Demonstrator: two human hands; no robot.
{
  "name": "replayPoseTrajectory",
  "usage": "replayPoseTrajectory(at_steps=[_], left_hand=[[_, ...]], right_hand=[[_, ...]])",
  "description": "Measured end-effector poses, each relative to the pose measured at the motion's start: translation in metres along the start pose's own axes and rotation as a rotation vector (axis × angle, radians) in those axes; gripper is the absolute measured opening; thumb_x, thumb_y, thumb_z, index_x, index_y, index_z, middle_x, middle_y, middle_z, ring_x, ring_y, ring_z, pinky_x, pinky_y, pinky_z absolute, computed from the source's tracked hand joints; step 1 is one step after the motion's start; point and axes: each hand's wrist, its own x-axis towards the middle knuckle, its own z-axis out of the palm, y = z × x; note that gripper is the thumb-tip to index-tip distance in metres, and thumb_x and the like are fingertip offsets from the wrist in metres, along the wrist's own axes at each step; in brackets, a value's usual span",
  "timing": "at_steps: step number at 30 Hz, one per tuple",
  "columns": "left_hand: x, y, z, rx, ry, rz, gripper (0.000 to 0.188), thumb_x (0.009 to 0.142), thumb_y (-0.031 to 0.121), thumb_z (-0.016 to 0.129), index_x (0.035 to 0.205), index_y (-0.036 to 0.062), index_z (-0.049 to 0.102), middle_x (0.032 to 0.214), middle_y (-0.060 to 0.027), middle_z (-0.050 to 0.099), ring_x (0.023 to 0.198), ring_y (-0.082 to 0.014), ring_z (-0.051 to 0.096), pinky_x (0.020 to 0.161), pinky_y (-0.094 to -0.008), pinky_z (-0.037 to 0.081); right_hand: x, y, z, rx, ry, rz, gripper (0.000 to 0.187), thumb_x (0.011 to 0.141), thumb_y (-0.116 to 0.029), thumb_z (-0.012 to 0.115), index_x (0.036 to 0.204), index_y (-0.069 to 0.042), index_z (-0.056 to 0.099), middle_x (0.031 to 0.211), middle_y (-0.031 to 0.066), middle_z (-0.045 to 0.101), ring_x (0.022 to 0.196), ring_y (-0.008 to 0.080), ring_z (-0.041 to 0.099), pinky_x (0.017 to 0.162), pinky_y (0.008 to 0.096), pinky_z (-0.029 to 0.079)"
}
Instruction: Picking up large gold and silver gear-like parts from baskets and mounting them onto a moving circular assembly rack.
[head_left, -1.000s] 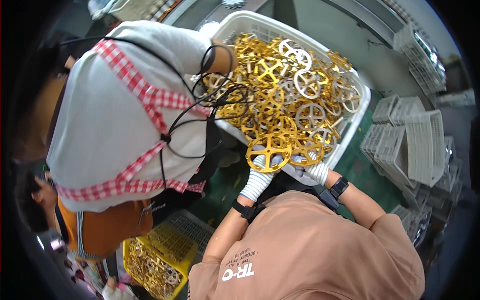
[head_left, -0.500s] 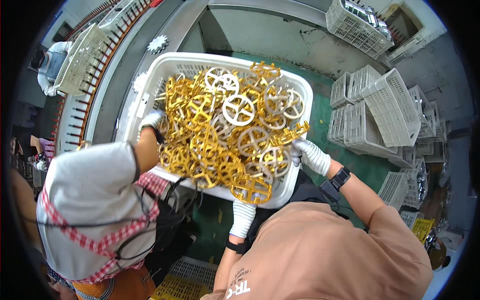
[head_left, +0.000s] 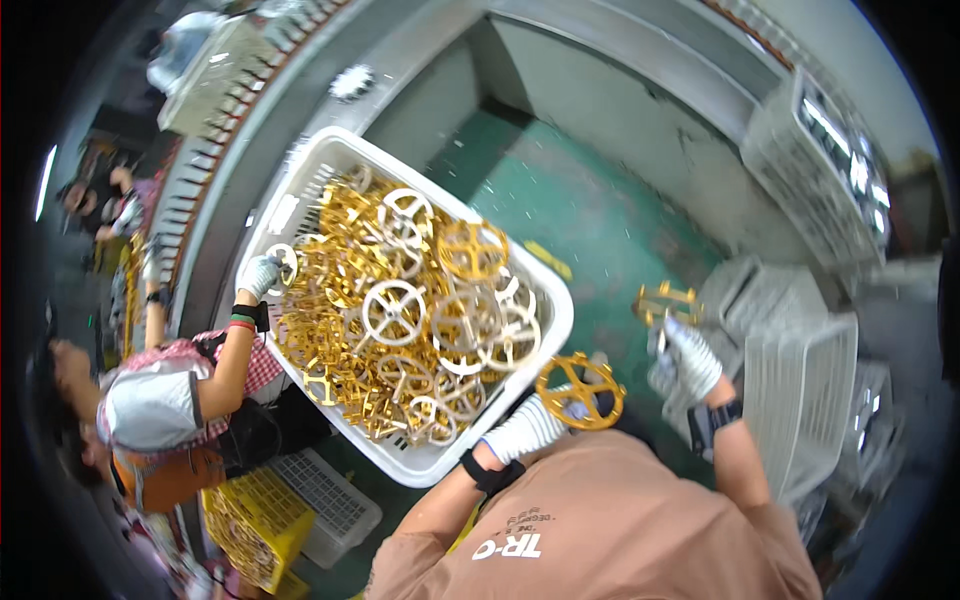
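A striped white work glove covers each of my hands. My left hand [head_left: 530, 425], by the basket's near right edge, grips a gold spoked wheel [head_left: 582, 390] whose face is turned up. Farther right, beyond the basket, my right hand [head_left: 692, 362] holds a second gold wheel-shaped part [head_left: 667, 295] by its lower edge, seen tilted and slightly blurred. The large white plastic basket [head_left: 425, 468] is heaped with gold spoked parts; several silver-white wheels [head_left: 394, 313] lie on top, along with a gold wheel [head_left: 473, 250].
At the left, a co-worker's gloved hand [head_left: 260, 276] holds a white wheel at the basket's side. Yellow crate [head_left: 285, 510] stands at lower left. White crates [head_left: 800, 400] are stacked at right, another with shiny parts [head_left: 820, 160] above. A metal ledge [head_left: 395, 75] runs behind.
Both my hands have moved right, away from the heap, with gold wheels in them. The view has turned, so the basket appears rotated. The co-worker's hand now shows with a white wheel.
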Motion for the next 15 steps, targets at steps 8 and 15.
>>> replayPoseTrajectory(at_steps=[8, 15], left_hand=[[0.175, 0.000, -0.026, 1.171, 0.421, 0.635, 0.035, 0.098, 0.012, 0.039, 0.132, 0.0038, 0.045, 0.128, -0.0125, 0.053, 0.115, -0.0231, 0.052, 0.099, -0.0333, 0.043], [0.321, 0.038, -0.106, -0.460, 0.461, 0.596, 0.026, 0.091, 0.021, 0.059, 0.112, 0.0070, 0.054, 0.091, -0.0025, 0.062, 0.067, -0.0102, 0.056, 0.055, -0.0215, 0.046]], right_hand=[[0.189, -0.131, -0.033, -0.257, -0.247, -0.160, 0.018, 0.090, -0.019, 0.064, 0.096, -0.004, 0.055, 0.083, 0.0092, 0.064, 0.063, 0.0146, 0.061, 0.055, 0.0263, 0.051], [0.315, -0.281, 0.016, -0.222, -0.260, -0.075, 0.016, 0.090, -0.019, 0.063, 0.095, -0.005, 0.057, 0.081, 0.0092, 0.064, 0.067, 0.0176, 0.062, 0.060, 0.0309, 0.053]])
